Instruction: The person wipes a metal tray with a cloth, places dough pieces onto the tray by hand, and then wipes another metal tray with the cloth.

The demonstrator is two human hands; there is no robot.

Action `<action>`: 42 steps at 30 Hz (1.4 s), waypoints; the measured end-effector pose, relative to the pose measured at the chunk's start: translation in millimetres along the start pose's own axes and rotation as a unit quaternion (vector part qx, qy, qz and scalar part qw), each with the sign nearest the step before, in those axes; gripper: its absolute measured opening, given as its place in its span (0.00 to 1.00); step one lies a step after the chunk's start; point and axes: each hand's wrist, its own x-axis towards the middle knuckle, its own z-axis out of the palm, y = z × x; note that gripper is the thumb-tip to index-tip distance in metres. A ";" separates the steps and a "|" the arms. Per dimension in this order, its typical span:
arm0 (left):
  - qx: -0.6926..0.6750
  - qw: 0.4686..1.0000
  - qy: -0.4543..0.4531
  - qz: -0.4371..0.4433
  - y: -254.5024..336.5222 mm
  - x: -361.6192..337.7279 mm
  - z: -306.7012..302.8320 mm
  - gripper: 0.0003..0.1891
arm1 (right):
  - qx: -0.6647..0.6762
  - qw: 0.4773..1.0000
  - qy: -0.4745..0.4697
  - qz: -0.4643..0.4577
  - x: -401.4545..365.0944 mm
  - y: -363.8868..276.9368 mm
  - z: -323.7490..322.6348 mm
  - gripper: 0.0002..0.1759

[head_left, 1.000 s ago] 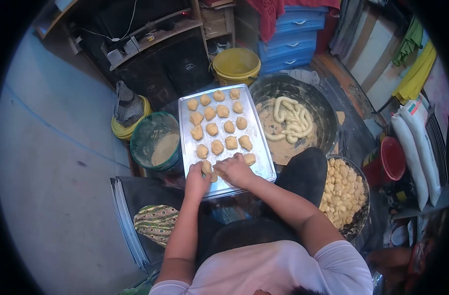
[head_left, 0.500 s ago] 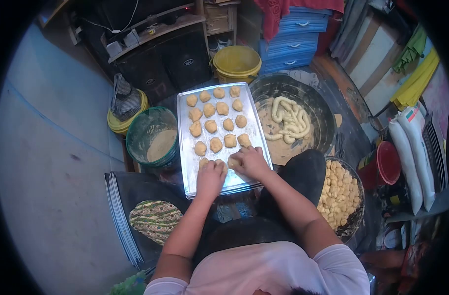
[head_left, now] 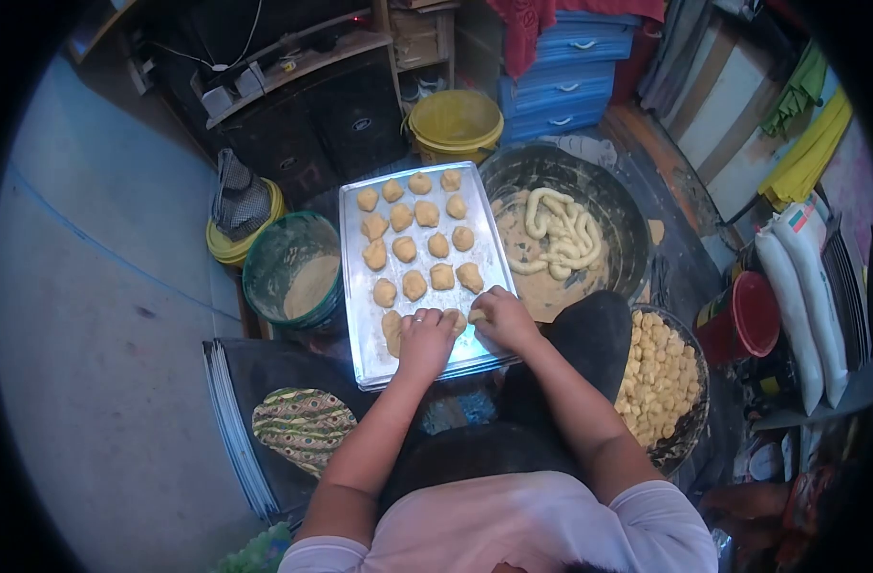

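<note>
1. Pale yellow, lumpy dough balls (head_left: 415,284) sat in rows on the metal tray (head_left: 360,306).
2. The left hand (head_left: 425,341) lay on the near row, fingers flat and pressed together.
3. The right hand (head_left: 504,321) pinched a dough lump (head_left: 477,314) in its fingers near the tray's right edge.

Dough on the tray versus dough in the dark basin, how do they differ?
The tray dough is small lumps in rows; the basin dough lies in long coiled ropes. The tray dough sits on a flat tray, the basin dough in a deep basin. Both are pale yellow.
</note>
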 end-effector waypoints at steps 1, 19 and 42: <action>0.026 0.999 -0.019 -0.028 3.7 1.7 -1.4 0.16 | 0.027 0.999 0.024 0.039 -2.1 -3.9 -2.6 0.20; 0.070 0.997 -0.010 0.038 -4.3 -2.9 18.1 0.15 | 0.003 0.996 0.047 0.070 -1.9 -11.0 3.0 0.15; 0.061 0.992 0.066 -0.089 -42.5 19.8 -1.5 0.17 | -0.030 0.986 0.165 0.012 69.9 -5.0 21.5 0.17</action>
